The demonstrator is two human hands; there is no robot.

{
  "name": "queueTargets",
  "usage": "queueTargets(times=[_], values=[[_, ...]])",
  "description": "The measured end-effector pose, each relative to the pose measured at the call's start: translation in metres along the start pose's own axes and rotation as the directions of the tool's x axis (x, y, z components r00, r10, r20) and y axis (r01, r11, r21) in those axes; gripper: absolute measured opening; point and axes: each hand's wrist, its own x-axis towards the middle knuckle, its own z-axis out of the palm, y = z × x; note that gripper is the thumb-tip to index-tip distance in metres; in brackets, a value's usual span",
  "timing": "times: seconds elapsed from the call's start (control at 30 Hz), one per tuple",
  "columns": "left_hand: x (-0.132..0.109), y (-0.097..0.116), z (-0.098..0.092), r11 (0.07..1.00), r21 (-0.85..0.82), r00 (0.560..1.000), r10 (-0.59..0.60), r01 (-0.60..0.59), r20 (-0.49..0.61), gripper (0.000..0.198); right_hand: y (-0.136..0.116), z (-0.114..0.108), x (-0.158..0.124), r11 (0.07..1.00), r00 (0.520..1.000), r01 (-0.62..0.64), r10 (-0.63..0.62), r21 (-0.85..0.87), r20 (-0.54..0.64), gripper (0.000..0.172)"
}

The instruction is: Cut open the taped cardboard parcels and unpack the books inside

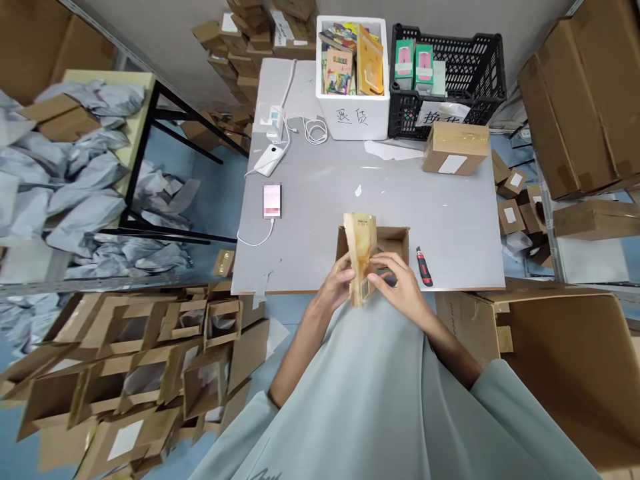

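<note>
Over the front edge of the grey table I hold up a thick yellowish book (365, 243), tilted upright with a barcode low on its cover. My left hand (341, 277) grips its left edge. The fingers of my right hand (397, 283) are bent at the right side of the cover; whether they pinch it is hard to make out. Behind the book stands an open cardboard box (397, 235), its inside mostly hidden. A red and black box cutter (424, 267) lies just right of the box.
At the back stand a white foam box (353, 117) of books and a black crate (473, 57). A sealed carton (440, 148) is at right. A phone (273, 201) with its cable and a white power bank (269, 160) lie left. Open cartons (145, 353) crowd the floor.
</note>
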Motion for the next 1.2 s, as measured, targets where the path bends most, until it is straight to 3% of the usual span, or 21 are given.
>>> queueTargets(times=[0.17, 0.3, 0.4, 0.53, 0.6, 0.7, 0.8, 0.97, 1.03, 1.13, 1.2], values=[[0.003, 0.002, 0.01, 0.912, 0.37, 0.968, 0.228, -0.175, -0.104, 0.051, 0.007, 0.002, 0.0, 0.975, 0.982, -0.133, 0.153, 0.177, -0.108, 0.05], [0.003, 0.009, 0.002, 0.889, 0.419, 0.925, 0.302, -0.184, -0.233, 0.055, 0.018, -0.012, 0.006, 0.906, 0.958, -0.206, 0.263, 0.37, -0.11, 0.047], [0.0, 0.021, -0.009, 0.927, 0.355, 0.941, 0.221, -0.122, -0.254, 0.071, 0.023, -0.027, 0.009, 0.822, 0.952, -0.245, 0.305, 0.514, -0.036, 0.054], [-0.007, 0.033, -0.01, 0.922, 0.385, 0.995, 0.01, 0.029, -0.099, 0.071, 0.026, -0.036, 0.011, 0.74, 0.92, -0.333, 0.391, 0.585, 0.029, 0.063], [-0.009, 0.033, -0.004, 0.919, 0.386, 0.994, -0.05, 0.084, -0.096, 0.067, 0.027, -0.034, 0.012, 0.738, 0.916, -0.336, 0.401, 0.585, 0.021, 0.064], [-0.008, 0.028, 0.008, 0.927, 0.352, 0.978, -0.059, 0.128, -0.201, 0.065, 0.027, -0.03, 0.015, 0.74, 0.916, -0.326, 0.4, 0.588, 0.005, 0.064], [-0.006, 0.022, 0.014, 0.944, 0.308, 0.962, -0.031, 0.117, -0.27, 0.065, 0.026, -0.027, 0.019, 0.736, 0.912, -0.33, 0.41, 0.591, 0.0, 0.064], [-0.005, 0.017, 0.015, 0.964, 0.251, 0.957, -0.012, 0.088, -0.291, 0.064, 0.031, -0.023, 0.025, 0.762, 0.917, -0.313, 0.397, 0.566, -0.027, 0.062], [-0.006, 0.015, 0.014, 0.967, 0.247, 0.953, 0.008, 0.07, -0.302, 0.064, 0.032, -0.021, 0.025, 0.817, 0.923, -0.267, 0.37, 0.511, -0.107, 0.064], [-0.005, 0.012, 0.013, 0.959, 0.282, 0.944, 0.073, 0.021, -0.322, 0.06, 0.027, -0.019, 0.018, 0.945, 0.892, -0.151, 0.257, 0.291, -0.372, 0.062], [-0.005, 0.01, 0.013, 0.941, 0.338, 0.934, 0.139, -0.02, -0.33, 0.059, 0.018, -0.017, 0.011, 0.979, 0.88, -0.127, 0.185, 0.159, -0.438, 0.054]])
